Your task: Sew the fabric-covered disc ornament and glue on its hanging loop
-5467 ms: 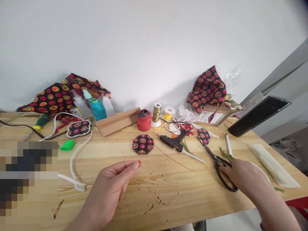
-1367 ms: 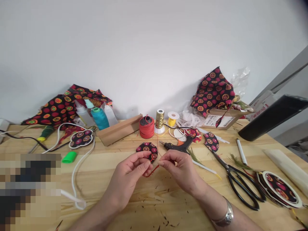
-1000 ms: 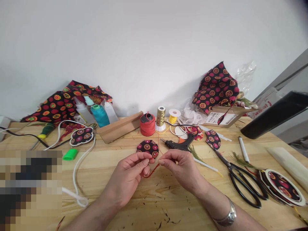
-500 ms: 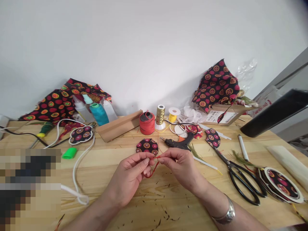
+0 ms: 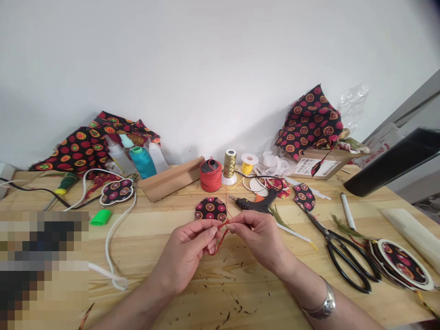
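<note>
Between my fingertips, over the middle of the wooden table, runs a thin red cord (image 5: 222, 239), with a loop of it hanging below. My left hand (image 5: 190, 250) pinches one part of the cord with thumb and forefinger. Close beside it, my right hand (image 5: 256, 236) pinches another part the same way. Just beyond the hands lies a dark patterned fabric piece (image 5: 210, 208). A red cord spool (image 5: 211, 176) stands behind it, and a fine strand drops from near a gold thread spool (image 5: 229, 164) toward my fingers.
A black glue gun (image 5: 256, 204) lies behind my right hand. Large black scissors (image 5: 340, 247) and a round fabric-covered piece (image 5: 404, 261) are at the right. A white cable (image 5: 109, 229), green cap (image 5: 101, 217), teal thread cone (image 5: 142, 161) and cardboard strip (image 5: 172, 181) sit left.
Both hands keep their pinch on the red cord. The left fingers have shifted slightly right, and the cord between the fingertips is tilted more. The view has moved a little.
</note>
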`<action>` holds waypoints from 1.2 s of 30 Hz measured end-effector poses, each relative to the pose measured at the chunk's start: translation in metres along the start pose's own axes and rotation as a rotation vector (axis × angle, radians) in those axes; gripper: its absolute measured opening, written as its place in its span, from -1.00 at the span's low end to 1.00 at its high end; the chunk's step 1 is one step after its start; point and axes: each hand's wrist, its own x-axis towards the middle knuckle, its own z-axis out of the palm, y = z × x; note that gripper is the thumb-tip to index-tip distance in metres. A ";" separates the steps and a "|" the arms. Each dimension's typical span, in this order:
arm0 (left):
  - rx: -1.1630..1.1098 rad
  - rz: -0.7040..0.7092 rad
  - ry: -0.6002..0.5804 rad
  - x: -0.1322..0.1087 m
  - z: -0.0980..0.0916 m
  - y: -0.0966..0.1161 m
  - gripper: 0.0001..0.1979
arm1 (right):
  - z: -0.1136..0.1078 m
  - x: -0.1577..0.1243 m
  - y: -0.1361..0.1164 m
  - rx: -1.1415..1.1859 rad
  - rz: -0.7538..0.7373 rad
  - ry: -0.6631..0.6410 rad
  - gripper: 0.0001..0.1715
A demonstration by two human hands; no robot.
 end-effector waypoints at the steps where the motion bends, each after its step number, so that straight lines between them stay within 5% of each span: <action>1: 0.007 0.003 -0.006 0.000 0.000 0.000 -0.87 | 0.000 0.000 0.000 -0.008 -0.002 -0.002 -0.86; 28: 0.417 -0.001 0.067 -0.003 0.001 0.005 -0.85 | 0.004 -0.005 -0.003 -0.022 -0.161 -0.004 -0.86; 36: 0.270 -0.055 0.033 -0.002 -0.002 0.001 -0.87 | -0.004 0.001 -0.002 0.140 -0.010 -0.114 -0.74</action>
